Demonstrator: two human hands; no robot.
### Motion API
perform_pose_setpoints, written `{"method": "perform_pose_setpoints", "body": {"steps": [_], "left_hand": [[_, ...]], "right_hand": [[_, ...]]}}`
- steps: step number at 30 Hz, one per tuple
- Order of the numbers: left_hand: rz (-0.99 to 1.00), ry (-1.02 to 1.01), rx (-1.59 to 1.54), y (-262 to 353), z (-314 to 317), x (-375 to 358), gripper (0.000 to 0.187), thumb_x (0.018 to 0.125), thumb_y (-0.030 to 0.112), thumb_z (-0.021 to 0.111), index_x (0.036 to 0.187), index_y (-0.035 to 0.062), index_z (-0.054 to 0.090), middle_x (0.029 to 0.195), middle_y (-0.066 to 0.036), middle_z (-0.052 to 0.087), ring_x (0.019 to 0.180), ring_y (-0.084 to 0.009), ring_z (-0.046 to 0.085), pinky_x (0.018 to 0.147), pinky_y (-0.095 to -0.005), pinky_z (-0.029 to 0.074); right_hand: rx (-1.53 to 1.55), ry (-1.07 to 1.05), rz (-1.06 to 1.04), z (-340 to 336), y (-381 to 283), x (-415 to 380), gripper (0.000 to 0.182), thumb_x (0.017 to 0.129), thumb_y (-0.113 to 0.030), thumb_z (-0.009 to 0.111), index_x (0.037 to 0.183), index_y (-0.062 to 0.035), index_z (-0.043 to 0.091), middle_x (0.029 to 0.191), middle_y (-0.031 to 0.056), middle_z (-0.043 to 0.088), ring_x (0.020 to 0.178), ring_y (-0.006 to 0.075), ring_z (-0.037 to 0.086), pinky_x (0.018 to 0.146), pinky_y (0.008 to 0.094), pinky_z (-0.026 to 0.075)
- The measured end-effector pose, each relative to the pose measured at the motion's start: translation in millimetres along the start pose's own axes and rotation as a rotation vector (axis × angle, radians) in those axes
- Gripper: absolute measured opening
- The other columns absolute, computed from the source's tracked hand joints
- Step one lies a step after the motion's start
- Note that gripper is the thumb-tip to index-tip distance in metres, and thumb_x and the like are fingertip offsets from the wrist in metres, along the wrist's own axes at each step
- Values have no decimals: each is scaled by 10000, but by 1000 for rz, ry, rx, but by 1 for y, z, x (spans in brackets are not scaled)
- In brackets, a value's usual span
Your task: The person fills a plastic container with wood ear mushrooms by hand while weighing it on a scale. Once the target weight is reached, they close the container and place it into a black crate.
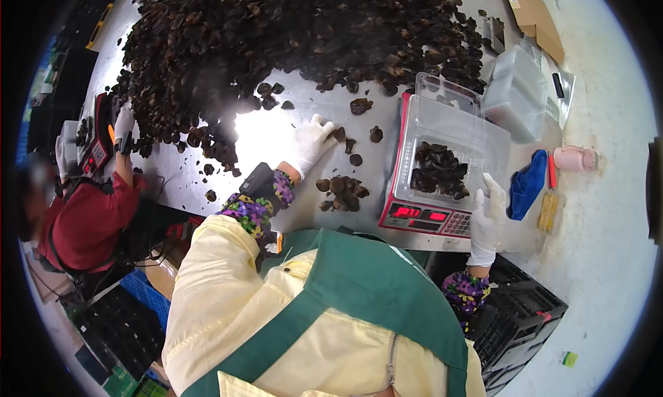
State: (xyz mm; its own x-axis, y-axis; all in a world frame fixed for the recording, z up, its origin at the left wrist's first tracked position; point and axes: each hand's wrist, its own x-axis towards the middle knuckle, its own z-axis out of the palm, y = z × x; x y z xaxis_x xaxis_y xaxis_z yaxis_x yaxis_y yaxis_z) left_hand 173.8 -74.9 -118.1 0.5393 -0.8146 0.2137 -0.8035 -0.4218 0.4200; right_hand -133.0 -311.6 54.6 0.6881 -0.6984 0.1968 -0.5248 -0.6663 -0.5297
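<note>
Apron (387, 276), bent left fingers (324, 129) perhaps on fungus (339, 134)

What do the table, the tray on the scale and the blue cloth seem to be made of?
Table: probably metal, perhaps steel; grey, with a sheen and strong glare.
Tray: likely thin clear plastic, glossy; it is see-through and light catches its edges.
Blue cloth: looks like soft, matte fabric, judging by its folds; I can't tell which fibre.
</note>
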Motion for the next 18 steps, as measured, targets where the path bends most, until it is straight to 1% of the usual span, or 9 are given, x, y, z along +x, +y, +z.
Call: {"method": "perform_pose_setpoints", "body": {"steps": [2,6,8,11,12,13,15,16,18], "left_hand": [[31,-28,-36,-5,6,3,179,890,267,664,941,113,587,875,-115,580,785,-329,633,655,-443,521],[39,-40,-132,27,-9,14,172,886,266,664,968,127,604,888,-115,585,797,-322,641,656,-442,522],[110,-186,-168,37,-5,14,145,904,234,652,952,102,614,863,-129,587,782,-321,629,687,-435,507],[124,-260,-79,35,14,14,168,904,247,659,950,95,605,875,-130,589,762,-332,629,689,-439,511],[74,-254,-112,37,13,17,204,883,263,686,946,87,603,893,-133,592,764,-342,628,692,-447,510],[79,-256,-115,39,15,20,204,883,263,686,946,87,603,893,-133,592,764,-342,628,692,-447,510],[-12,4,-163,41,21,28,243,866,338,690,971,132,614,912,-101,592,797,-327,650,651,-453,523],[-102,-34,-204,48,17,37,275,860,353,698,963,116,605,946,-107,584,817,-334,641,669,-448,530],[-77,-60,-209,62,8,51,284,855,357,704,959,112,603,965,-112,576,847,-329,637,677,-443,535]], "right_hand": [[-23,7,4,-2,6,-2,358,914,0,596,1271,-21,607,1214,147,620,1138,289,600,990,361,461],[-31,12,35,-3,11,-5,356,909,3,596,1263,-29,615,1196,149,628,1123,297,606,983,366,465],[-34,-1,48,-1,11,-7,350,911,0,597,1259,-31,616,1192,149,629,1119,299,608,977,369,469],[-34,0,33,0,9,-8,339,913,-10,601,1250,-33,620,1187,149,631,1112,303,612,968,374,474],[-29,8,9,-1,9,-8,333,913,-15,604,1246,-33,622,1186,150,632,1110,306,613,964,376,477],[-33,11,13,-3,9,-9,333,913,-15,604,1246,-33,622,1186,150,632,1110,306,613,964,376,477],[-24,8,23,-5,10,-9,327,912,-25,614,1239,-31,624,1184,155,632,1108,309,615,962,377,478],[-26,7,26,-6,10,-10,327,912,-25,614,1239,-31,624,1184,155,632,1108,309,615,962,377,478],[-37,-2,57,-5,9,-9,329,906,-25,624,1235,-31,626,1183,159,632,1111,308,613,965,377,477]]}}
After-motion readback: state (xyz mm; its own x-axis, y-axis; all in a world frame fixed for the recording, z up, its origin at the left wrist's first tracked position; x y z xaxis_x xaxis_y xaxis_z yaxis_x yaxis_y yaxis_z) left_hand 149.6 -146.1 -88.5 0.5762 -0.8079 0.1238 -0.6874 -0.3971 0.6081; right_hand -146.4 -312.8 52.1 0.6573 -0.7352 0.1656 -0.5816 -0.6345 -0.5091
